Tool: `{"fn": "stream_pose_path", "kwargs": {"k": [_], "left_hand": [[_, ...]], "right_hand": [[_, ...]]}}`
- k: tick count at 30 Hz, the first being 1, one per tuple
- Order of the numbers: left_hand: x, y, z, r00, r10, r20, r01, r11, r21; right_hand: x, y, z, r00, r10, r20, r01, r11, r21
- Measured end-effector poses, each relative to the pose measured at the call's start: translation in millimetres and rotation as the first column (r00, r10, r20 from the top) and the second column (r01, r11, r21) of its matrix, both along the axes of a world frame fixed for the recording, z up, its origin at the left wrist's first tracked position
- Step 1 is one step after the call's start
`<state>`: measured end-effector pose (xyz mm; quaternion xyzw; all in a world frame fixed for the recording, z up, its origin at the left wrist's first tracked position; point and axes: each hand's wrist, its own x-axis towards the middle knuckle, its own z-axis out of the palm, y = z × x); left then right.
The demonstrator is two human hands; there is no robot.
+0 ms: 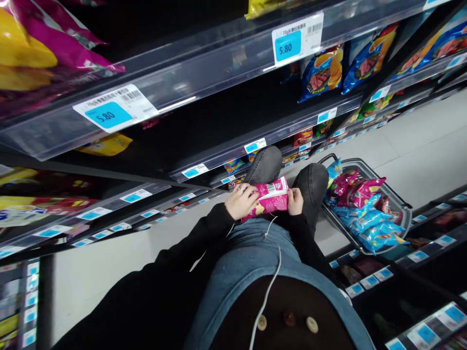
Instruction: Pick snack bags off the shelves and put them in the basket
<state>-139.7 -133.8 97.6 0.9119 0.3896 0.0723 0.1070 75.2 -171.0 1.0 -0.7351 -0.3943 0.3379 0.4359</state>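
Note:
A pink snack bag (272, 200) lies across my lap, its pale back seam and a barcode facing up. My left hand (241, 200) rests over the bag's left end with the fingers curled onto it; a ring shows on one finger. At the opposite end, my right hand (295, 201) pinches the bag's edge between thumb and fingers. Both of my knees are bent just beyond the bag, in dark grey trousers. A white cord (276, 272) runs down my front close to the bag.
A grey shopping basket (365, 170) filled with blue and pink snack bags stands on the floor to my right. Dark shelves with price labels (297, 41) rise ahead, holding blue chip bags (321, 73). More shelving (379, 277) stands at the lower right. Pale floor tiles (412, 136) run between.

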Motion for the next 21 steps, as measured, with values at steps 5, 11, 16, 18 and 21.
{"fn": "stream_pose_path", "kwargs": {"k": [5,11,16,18,21], "left_hand": [[-5,-12,-8.9,0.997,0.06,-0.053,-0.058,0.997,0.043],[0,9,-11.3,0.995,0.097,0.017,-0.092,0.978,-0.185],[-9,-2,-8.7,0.996,0.083,-0.028,-0.083,0.996,0.015],[-15,-12,-10.0,0.997,0.067,-0.041,-0.063,0.994,0.095],[-22,-23,-13.8,0.994,0.097,-0.055,-0.089,0.987,0.135]], "right_hand": [[0,0,1.3,0.999,-0.001,0.048,0.001,1.0,-0.005],[3,1,-2.6,0.998,0.014,0.059,-0.012,0.999,-0.041],[2,3,-4.2,0.998,0.024,0.065,-0.018,0.996,-0.087],[2,3,-3.6,0.997,0.025,0.072,-0.017,0.994,-0.104],[1,4,-2.8,0.996,0.037,0.081,-0.028,0.993,-0.112]]}}
